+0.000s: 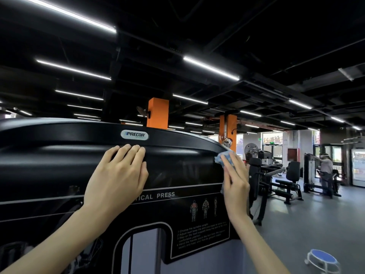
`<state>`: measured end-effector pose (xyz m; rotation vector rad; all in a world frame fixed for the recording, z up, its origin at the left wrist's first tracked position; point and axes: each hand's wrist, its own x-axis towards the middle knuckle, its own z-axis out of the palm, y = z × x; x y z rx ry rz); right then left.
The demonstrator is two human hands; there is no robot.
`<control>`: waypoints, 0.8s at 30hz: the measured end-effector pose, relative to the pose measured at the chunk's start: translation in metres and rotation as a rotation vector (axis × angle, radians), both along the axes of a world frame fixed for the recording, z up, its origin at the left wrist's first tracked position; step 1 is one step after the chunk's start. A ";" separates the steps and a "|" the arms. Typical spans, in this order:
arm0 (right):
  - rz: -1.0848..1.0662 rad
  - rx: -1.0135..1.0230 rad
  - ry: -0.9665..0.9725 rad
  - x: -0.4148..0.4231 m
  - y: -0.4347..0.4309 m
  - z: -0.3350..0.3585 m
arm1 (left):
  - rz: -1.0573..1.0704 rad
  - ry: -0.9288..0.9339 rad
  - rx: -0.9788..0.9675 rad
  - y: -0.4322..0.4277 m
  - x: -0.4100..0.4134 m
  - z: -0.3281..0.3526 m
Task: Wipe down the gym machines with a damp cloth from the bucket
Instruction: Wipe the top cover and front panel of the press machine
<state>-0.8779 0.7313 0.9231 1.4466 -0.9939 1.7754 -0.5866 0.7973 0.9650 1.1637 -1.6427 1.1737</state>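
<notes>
Dim gym [296, 218]; on the machine panel [59, 165], left grip [118, 175] braces flat; right grip [236, 180], flat-fingered at three o'clock, should press cloth [224, 157] evenly.

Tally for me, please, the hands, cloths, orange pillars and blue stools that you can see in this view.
Hands: 2 (left hand, right hand)
Cloths: 1 (blue cloth)
Orange pillars: 2 (near pillar, far pillar)
Blue stools: 1 (blue stool)
Total: 6
</notes>
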 end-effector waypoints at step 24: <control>0.097 0.122 0.165 0.097 0.037 0.027 | -0.001 -0.010 0.010 -0.001 0.000 0.000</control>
